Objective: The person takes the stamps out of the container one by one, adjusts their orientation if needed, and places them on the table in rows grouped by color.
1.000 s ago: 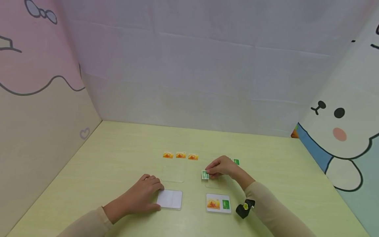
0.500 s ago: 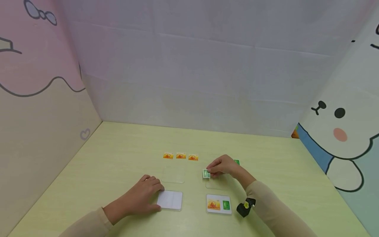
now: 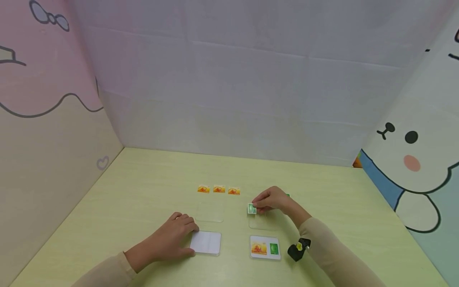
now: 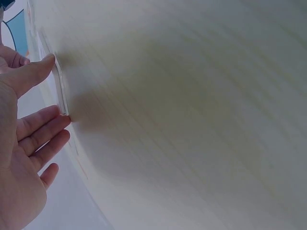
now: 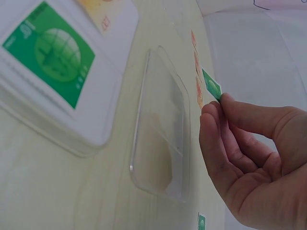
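At the far left, a wall [image 3: 50, 159] with pink and cream shapes meets the yellowish tabletop [image 3: 150, 179]. The person's left hand [image 3: 166, 239] lies near the middle-left of the table, its fingers fairly straight and grasping nothing; thumb and fingertips touch the left side of a white-filled case [image 3: 205, 242], which lies flat. Just beyond the case is a clear cover [image 3: 209, 211], and farther still three orange stamps [image 3: 219, 189] stand in a row, apart from each other. Right of these, a small green stamp [image 3: 252, 208] is raised off the table, pinched between the thumb and forefinger of the right hand [image 3: 269, 198]. Below that hand lies a second clear cover [image 3: 259, 223]. Nearer, a second case [image 3: 265, 255] holds an orange stamp on its left and a green one on its right. A loose green stamp [image 5: 201, 221] shows partly, just beyond the right hand. A black device [image 3: 297, 252] sits at the right sleeve. On the right wall [image 3: 423, 175] is a cartoon animal.
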The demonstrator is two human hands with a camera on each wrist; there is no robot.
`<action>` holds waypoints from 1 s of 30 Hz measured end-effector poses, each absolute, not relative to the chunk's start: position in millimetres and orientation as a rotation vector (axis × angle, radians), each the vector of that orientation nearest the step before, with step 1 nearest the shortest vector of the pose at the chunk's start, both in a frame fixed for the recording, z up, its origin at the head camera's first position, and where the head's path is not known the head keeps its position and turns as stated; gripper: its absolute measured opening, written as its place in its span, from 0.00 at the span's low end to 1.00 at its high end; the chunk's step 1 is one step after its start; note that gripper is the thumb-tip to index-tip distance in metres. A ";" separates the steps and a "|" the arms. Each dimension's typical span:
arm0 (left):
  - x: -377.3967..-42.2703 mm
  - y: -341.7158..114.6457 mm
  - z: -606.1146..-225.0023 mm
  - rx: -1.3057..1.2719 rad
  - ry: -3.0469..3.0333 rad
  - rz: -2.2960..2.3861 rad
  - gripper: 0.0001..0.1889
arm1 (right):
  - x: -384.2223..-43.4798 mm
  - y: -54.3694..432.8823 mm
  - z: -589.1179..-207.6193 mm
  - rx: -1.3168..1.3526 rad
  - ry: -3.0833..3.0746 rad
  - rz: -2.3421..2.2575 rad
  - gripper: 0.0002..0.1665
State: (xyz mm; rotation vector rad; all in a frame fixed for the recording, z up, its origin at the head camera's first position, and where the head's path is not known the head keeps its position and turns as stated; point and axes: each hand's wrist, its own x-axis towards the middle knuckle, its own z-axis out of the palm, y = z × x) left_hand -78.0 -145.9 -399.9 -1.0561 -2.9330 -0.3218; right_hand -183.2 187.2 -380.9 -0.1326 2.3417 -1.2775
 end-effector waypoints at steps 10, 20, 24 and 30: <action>-78.2 -146.0 -401.6 -1.056 -2.918 -0.312 0.24 | -185.9 190.1 -377.3 -0.142 2.328 -1.278 0.13; -78.6 -146.7 -402.5 -1.076 -2.880 -0.312 0.24 | -188.2 191.7 -374.8 -0.137 2.355 -1.260 0.13; -78.6 -146.6 -401.9 -1.083 -2.875 -0.314 0.24 | -191.5 193.8 -376.9 -0.123 2.376 -1.251 0.12; -79.2 -146.6 -402.2 -1.066 -2.914 -0.308 0.24 | -194.6 196.2 -375.0 -0.103 2.385 -1.246 0.12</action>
